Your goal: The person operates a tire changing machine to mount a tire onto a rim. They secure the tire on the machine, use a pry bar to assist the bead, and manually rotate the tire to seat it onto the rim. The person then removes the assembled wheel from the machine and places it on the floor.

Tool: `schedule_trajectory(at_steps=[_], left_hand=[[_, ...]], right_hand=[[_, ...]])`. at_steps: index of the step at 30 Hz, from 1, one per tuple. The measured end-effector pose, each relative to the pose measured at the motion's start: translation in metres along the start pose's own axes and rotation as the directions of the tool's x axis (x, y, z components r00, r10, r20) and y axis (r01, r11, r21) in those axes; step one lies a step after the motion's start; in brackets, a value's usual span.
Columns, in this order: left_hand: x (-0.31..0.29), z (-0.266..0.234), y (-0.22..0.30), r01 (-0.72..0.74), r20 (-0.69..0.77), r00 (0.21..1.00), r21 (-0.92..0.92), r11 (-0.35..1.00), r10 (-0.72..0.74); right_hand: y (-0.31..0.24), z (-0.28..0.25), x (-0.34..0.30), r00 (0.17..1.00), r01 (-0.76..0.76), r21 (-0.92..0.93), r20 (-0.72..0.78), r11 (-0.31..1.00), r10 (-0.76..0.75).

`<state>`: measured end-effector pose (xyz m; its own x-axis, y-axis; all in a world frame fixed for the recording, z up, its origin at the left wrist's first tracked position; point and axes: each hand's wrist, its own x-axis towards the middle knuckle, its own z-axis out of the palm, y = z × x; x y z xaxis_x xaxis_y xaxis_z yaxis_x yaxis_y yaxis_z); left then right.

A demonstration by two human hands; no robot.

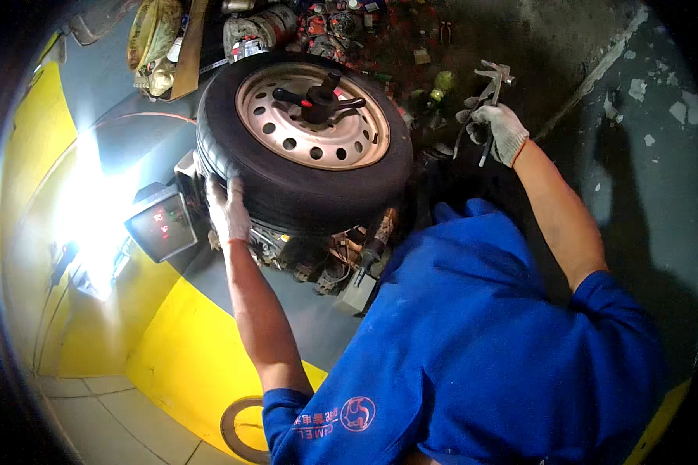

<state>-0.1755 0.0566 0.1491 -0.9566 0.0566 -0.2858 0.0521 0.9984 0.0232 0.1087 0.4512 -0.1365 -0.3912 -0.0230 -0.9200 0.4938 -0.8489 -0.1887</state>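
A car wheel [310,194] with a black tyre and a silver steel rim is mounted flat-side up on a balancing machine. A black wing nut clamp [318,102] sits at the hub. Against the tyre's left side lies my left hand [227,209], in a white work glove, its fingers extended along the tread. Off to the right, apart from the wheel, my right hand [500,132] in a white glove is closed round a pair of metal wheel-weight pliers [495,77]. The jaws point away from me and the handles show below the fist.
A small display box [163,225] with red digits stands left of the tyre, beside a glaring work lamp [101,263]. Cluttered tools and parts [326,31] fill the far side. Below the tyre is a parts tray [333,263]. A brown ring [236,426] lies at the yellow floor strip.
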Motion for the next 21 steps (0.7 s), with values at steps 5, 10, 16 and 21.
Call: schedule_trajectory(at_steps=[5, 10, 16, 21], left_hand=[[0.023, 0.02, 0.016, 0.13, -0.155, 0.982, 0.122, 0.984, -0.111], [-0.017, 0.037, 0.05, 0.092, -0.228, 0.973, 0.225, 0.97, -0.039], [-0.082, 0.075, 0.074, 0.055, -0.241, 0.971, 0.217, 0.975, -0.001], [-0.146, 0.104, 0.089, 0.058, -0.224, 0.974, 0.164, 0.985, -0.02]], right_hand=[[-0.018, -0.004, -0.021, 1.0, 0.007, 0.076, -0.001, 0.997, -0.007], [-0.026, -0.027, -0.015, 0.998, -0.004, 0.108, -0.056, 0.994, 0.011], [-0.036, -0.044, 0.007, 0.999, 0.027, 0.154, -0.023, 0.988, -0.024], [-0.032, -0.035, 0.02, 0.995, 0.083, 0.112, 0.044, 0.99, -0.088]])
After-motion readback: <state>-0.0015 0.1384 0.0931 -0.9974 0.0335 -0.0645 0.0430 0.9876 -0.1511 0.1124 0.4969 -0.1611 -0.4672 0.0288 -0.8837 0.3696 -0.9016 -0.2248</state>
